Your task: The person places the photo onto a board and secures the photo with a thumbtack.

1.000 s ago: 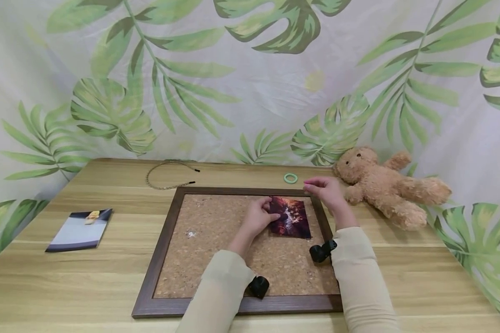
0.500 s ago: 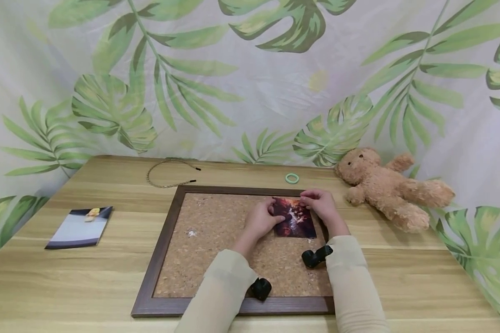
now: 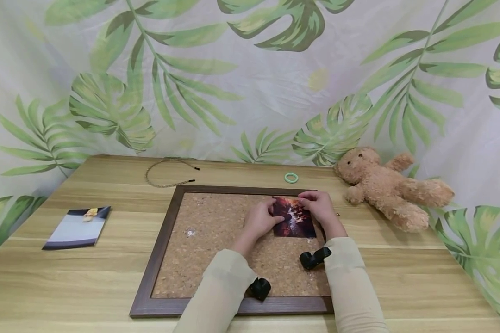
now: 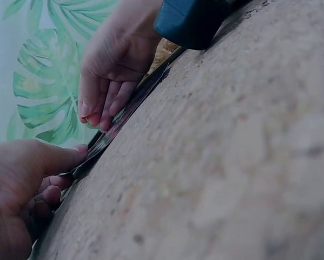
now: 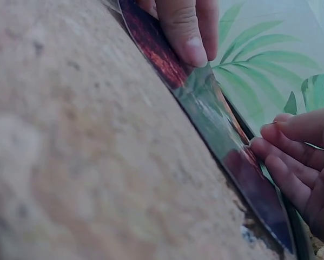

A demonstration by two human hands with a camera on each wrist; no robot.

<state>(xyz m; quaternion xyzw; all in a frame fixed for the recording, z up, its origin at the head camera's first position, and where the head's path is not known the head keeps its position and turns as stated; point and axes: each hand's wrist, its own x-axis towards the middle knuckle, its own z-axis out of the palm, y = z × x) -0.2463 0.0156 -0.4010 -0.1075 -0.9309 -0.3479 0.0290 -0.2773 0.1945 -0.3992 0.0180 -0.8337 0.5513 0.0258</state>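
A dark, glossy photo with fiery red and orange tones [image 3: 293, 223] lies over the upper right part of a brown-framed corkboard [image 3: 204, 249]. My left hand [image 3: 260, 222] pinches its left edge, thumb on top; the right wrist view shows the sheet's surface slightly bent. Beside the photo's upper right part, my right hand [image 3: 320, 208] holds a small pin [image 5: 273, 123] between thumb and forefinger. Most of the pin is hidden by the fingertips; a thin metallic bit shows. The other right fingers touch the photo's top edge in the right wrist view.
A second photo [image 3: 77, 229] lies at the table's left. Behind the board are a braided cord-like band [image 3: 147, 175] and a green ring [image 3: 291, 177]. A brown teddy bear [image 3: 383, 187] lies at the back right, against a leaf-patterned cloth [image 3: 183, 55].
My right hand has come down and slightly left from beyond the board's top right corner to the photo. The photo and left hand have shifted slightly right; over the last half second little has moved.
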